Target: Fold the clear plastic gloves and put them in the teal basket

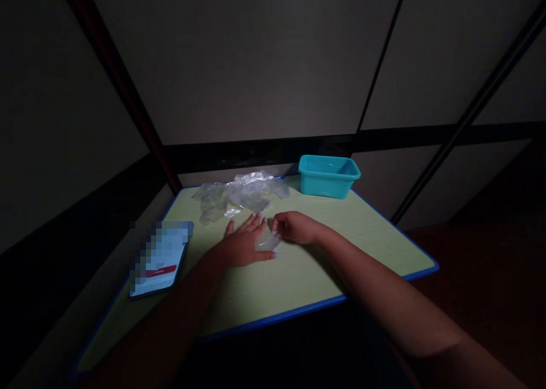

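Note:
My left hand (245, 243) lies flat on the table with its fingers spread. Between its thumb and forefinger is a small clear plastic bag (267, 241), partly covered by the hand. My right hand (297, 227) is closed in a pinch at the bag's right edge, thumb and forefinger together. Beyond my hands lies a loose pile of clear, crinkled plastic bags (241, 194), spread over the back left of the table. The left fingertips are close to the near side of that pile.
The pale yellow-green table (273, 298) has a blue edge. A turquoise plastic basket (327, 185) stands at the back right. A tablet or phone with a lit screen (164, 258), partly pixelated, lies at the left. Wall panels rise behind the table.

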Available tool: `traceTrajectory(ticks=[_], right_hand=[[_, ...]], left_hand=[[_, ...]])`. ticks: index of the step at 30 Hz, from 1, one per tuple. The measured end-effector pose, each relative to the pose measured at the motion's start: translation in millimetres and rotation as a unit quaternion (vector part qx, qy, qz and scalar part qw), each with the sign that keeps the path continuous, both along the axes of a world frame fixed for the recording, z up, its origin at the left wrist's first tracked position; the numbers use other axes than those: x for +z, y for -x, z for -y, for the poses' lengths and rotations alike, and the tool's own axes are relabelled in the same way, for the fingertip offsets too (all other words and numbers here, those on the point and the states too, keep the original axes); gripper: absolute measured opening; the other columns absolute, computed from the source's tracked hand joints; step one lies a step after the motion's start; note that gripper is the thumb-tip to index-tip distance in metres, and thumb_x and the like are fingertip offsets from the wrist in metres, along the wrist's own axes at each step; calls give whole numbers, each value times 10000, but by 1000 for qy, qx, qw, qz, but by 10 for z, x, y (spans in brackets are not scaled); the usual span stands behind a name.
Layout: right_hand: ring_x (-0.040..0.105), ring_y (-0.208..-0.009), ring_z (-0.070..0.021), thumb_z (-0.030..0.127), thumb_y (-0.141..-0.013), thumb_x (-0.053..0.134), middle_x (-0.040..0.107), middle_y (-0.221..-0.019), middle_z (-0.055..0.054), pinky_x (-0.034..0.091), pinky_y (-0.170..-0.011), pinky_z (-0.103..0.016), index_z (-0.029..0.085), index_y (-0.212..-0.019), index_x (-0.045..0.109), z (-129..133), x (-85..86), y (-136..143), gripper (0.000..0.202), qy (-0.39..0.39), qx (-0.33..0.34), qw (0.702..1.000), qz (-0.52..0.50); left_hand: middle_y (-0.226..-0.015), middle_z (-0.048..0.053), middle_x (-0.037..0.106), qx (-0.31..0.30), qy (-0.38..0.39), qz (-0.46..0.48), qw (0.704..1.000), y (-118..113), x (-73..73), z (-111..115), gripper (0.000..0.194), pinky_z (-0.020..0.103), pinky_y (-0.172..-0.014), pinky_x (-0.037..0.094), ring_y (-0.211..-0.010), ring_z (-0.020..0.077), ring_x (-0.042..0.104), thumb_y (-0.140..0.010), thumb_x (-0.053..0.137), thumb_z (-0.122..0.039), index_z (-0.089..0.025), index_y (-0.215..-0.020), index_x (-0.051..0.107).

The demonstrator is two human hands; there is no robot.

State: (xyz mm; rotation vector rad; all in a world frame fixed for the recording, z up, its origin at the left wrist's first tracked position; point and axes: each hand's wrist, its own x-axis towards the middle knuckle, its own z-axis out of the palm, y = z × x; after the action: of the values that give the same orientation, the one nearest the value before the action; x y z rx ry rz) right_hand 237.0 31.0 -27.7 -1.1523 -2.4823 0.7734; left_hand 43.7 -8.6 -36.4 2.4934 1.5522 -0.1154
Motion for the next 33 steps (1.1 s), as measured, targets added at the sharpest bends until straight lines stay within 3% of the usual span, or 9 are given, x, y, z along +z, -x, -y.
traceTrajectory(ticks=[5,10,13,15,18,20,22,28,33], right_hand=[[477,-584,-85,45,-676,575,586,-661,16,310,-558,-187,140,-877,631,10,35,-16,230,-29,-3,999,32],[492,-653,-114,154,-736,598,595,-764,-39,338,-603,-211,139,-875,635,36,90,-32,144,-83,-36,994,68],[517,-904,-191,298,-771,610,578,-977,-113,384,-768,-275,136,-1013,615,69,109,-51,291,-130,-30,990,56],[435,-1118,-257,384,-763,619,508,-1181,-158,356,-898,-370,160,-1180,542,93,109,-61,480,-137,-12,989,62],[207,-1317,-330,438,-743,628,250,-1449,-164,238,-993,-544,234,-1362,360,115,94,-63,705,-91,-2,988,126],[86,-1358,-340,420,-757,615,112,-1503,-142,173,-1003,-605,259,-1408,269,116,86,-61,755,-56,-10,984,166],[41,-1371,-318,385,-788,583,75,-1511,-128,160,-1016,-603,253,-1427,216,111,87,-63,748,-35,-23,983,180],[91,-1368,-291,309,-788,578,157,-1496,-134,202,-1027,-563,202,-1426,212,75,98,-91,744,-42,-50,983,171],[379,-1187,-300,359,-826,511,495,-1249,-153,317,-933,-520,183,-1122,566,33,100,-72,348,-108,-159,972,135]], left_hand=[[-1508,48,1,19,-13,4,1000,-4,37,8,748,603,-1037,-5,-1383,266,-5,-835,225,-651,-238,-1444,88],[-1505,79,-25,6,18,-13,1000,3,31,9,921,606,-1040,30,-1379,286,-37,-750,331,-728,-211,-1446,22],[-1500,103,-62,7,18,-20,1000,-7,18,10,1024,611,-1037,32,-1375,305,-53,-690,358,-779,-185,-1447,8],[-1497,110,-77,8,18,-23,1000,-13,12,9,1070,618,-1033,33,-1372,318,-57,-657,380,-797,-184,-1446,-2],[-1496,114,-85,8,18,-27,999,-17,14,5,1107,616,-1034,38,-1372,321,-51,-628,412,-802,-187,-1446,-11],[-1494,118,-90,9,19,-31,999,-17,20,2,1117,613,-1035,42,-1373,316,-50,-622,421,-800,-184,-1446,-14],[-1494,121,-93,9,21,-36,999,-15,24,2,1119,611,-1036,47,-1373,313,-53,-622,413,-805,-182,-1446,-17],[-1494,114,-86,22,8,-45,999,-45,14,37,1105,629,-1026,57,-1370,319,-62,-630,343,-831,-176,-1447,-12],[-1492,130,-60,57,-22,-50,997,-102,-21,72,1071,618,-1033,30,-1369,317,-72,-660,279,-830,-153,-1449,23]])
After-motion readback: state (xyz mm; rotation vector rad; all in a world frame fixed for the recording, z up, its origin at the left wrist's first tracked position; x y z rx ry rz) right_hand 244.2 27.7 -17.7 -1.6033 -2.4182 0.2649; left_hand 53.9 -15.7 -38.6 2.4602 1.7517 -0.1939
